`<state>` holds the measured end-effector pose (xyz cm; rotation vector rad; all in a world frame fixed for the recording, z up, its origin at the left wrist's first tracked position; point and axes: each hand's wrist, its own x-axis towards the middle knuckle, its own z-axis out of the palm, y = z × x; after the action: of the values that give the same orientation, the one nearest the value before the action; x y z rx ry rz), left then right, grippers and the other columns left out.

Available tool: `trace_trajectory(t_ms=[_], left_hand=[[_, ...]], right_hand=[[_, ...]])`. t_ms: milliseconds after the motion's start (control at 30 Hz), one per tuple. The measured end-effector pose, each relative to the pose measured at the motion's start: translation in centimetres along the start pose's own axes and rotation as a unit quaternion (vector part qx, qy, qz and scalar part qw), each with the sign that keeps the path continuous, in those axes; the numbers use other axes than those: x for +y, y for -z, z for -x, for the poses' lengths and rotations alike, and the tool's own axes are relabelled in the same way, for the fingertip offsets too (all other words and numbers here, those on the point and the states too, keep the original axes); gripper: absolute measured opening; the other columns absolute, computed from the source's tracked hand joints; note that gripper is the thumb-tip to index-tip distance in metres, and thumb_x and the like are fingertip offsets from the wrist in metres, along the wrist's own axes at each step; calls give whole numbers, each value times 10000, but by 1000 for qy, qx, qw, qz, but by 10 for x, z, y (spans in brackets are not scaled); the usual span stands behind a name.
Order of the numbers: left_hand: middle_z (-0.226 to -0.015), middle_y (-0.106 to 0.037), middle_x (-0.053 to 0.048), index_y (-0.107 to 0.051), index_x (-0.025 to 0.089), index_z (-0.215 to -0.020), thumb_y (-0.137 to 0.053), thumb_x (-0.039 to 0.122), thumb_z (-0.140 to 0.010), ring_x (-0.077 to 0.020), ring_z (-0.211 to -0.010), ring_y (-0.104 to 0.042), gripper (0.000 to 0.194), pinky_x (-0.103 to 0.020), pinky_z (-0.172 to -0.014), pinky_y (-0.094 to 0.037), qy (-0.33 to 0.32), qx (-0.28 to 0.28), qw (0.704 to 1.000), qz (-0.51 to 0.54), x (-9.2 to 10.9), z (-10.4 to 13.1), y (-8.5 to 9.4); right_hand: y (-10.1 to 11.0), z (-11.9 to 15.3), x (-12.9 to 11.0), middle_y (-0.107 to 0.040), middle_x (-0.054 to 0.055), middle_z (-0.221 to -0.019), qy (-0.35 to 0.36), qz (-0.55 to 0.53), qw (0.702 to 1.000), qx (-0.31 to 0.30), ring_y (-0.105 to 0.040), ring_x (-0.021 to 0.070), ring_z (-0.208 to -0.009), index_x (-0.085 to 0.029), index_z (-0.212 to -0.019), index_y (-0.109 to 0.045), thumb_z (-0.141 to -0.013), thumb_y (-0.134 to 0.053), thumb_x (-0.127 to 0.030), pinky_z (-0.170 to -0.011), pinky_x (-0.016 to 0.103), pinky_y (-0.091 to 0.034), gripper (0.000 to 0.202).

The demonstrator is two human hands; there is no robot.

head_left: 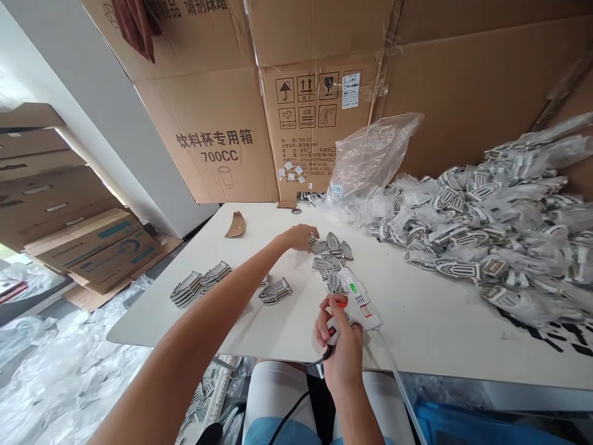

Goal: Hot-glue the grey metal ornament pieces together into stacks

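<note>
My right hand [340,334] is wrapped round the handle of a white hot glue gun [356,296], its nozzle end pointing up and left over the table. A clear glue stick [393,364] trails from its rear. Across the table, my left hand [302,237] has its fingers bent down at a grey slotted piece [314,240], beside a loose group of similar pointed pieces [332,244]; the fingertips are partly hidden. More of these grey pieces lie near the glue gun's tip. Neat stacks of them [186,288] sit at the left, and a smaller stack [276,290] lies nearer the middle.
A large heap of plastic-bagged grey pieces [454,216] covers the table's right side. Cardboard boxes [213,111] wall off the back, with a clear plastic bag [370,154] before them. A brown cardboard scrap [236,225] lies at back left. A black cord [296,405] hangs over my lap.
</note>
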<state>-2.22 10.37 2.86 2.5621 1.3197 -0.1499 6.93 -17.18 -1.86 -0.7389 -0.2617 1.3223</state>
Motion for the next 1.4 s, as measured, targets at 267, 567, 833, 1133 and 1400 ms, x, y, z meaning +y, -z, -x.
trace_trajectory(t_ms=[267,567,833,1133,1400], left_hand=[[-1342,-731,-65,-744,317,-1307,-890,271,-632,-319,-1181,-693,692,-362,-994,-540,14,-12,1000,14,13,29,-6],[-1132,-782,-71,-818,262,-1183,-913,275,-598,-315,-1081,-711,593,-362,-939,-539,46,54,994,84,36,75,-2],[-839,-741,-16,-675,268,-1427,-690,543,-918,-169,-688,-637,579,-276,-618,-468,36,113,960,255,47,167,12],[-1361,-728,-61,-671,324,-1424,-695,264,-936,-302,-1221,-658,492,-432,-1041,-509,64,117,964,232,96,260,-48],[-1229,-748,-127,-503,244,-1585,-644,93,-913,-345,-1177,-689,702,-442,-966,-528,129,70,985,92,117,264,-63]], right_hand=[[6,0,3,-432,-106,-531,10,-5,1000,1,-304,65,-402,-230,-878,-570,-860,-832,-400,-408,210,-211,313],[7,9,3,-485,-95,-590,46,-15,999,1,-340,50,-416,-217,-898,-584,-843,-834,-324,-411,198,-225,278],[10,5,5,-521,-92,-624,27,-27,999,-13,-333,47,-413,-224,-931,-582,-834,-870,-351,-402,201,-247,329],[10,5,4,-570,-65,-660,49,-6,998,-28,-352,41,-416,-202,-881,-619,-878,-832,-323,-402,198,-273,245],[12,4,4,-544,-70,-644,54,16,998,-24,-362,50,-407,-210,-916,-623,-871,-831,-345,-382,195,-275,252]])
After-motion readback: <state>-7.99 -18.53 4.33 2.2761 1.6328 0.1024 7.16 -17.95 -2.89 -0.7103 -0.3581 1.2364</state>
